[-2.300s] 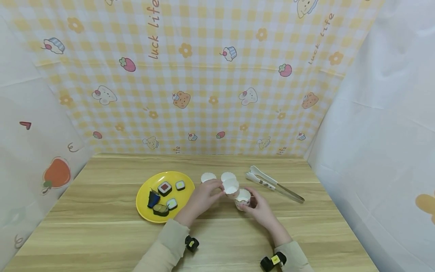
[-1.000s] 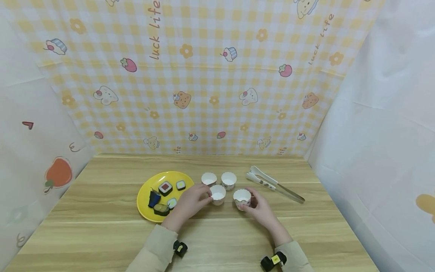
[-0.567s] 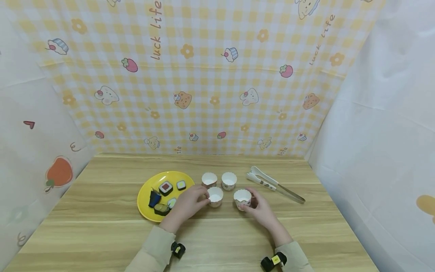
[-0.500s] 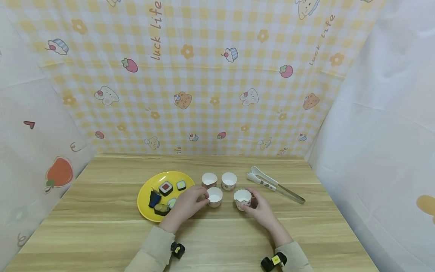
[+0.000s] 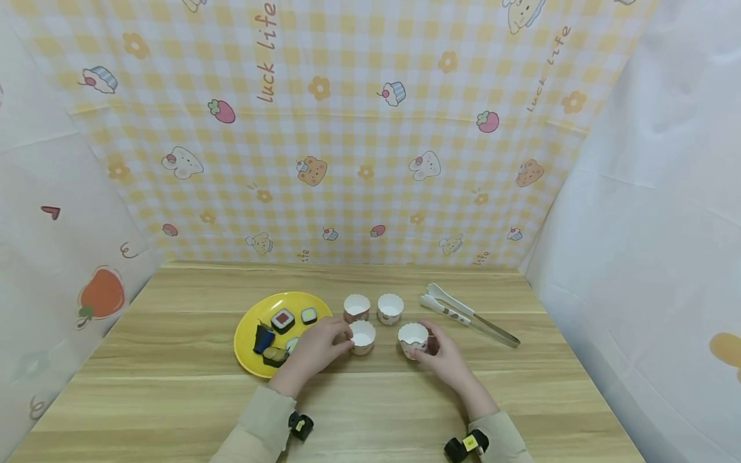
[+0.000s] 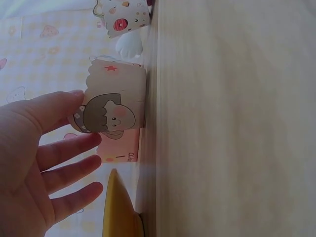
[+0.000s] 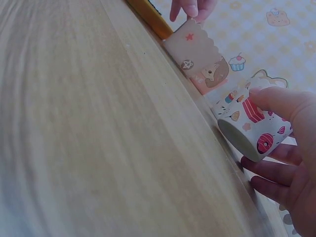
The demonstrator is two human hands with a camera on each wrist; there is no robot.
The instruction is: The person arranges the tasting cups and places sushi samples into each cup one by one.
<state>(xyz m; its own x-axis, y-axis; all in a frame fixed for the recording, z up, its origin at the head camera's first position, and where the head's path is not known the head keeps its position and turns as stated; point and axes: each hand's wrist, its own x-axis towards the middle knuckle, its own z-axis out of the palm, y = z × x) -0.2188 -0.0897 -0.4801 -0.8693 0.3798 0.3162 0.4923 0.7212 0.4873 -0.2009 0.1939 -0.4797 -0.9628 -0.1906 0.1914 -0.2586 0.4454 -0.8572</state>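
Note:
My left hand (image 5: 315, 347) pinches the rim of a pale pink paper baking cup (image 5: 363, 341) between thumb and forefinger. In the left wrist view a girl's face is printed on this cup, and the other fingers are spread below it. To its right, my right hand (image 5: 446, 357) holds a white paper baking cup (image 5: 413, 341) with dessert prints, its thumb on the near side. The right wrist view shows this cup's underside, tilted. Two more baking cups stand behind, the left one (image 5: 356, 306) pink outside and the right one (image 5: 390, 308) white inside. All have scalloped rims.
At left is a yellow plate (image 5: 246, 328) with several toy sushi pieces, partly hidden by my left hand. Tongs (image 5: 494, 329) with white tips lie at the right. A checked cloth (image 5: 359, 128) hangs behind the wooden table (image 5: 370, 399).
My left hand has brought its cup down and left from between the others to in front of the back left cup, then slid slightly further left. The right hand has hardly moved.

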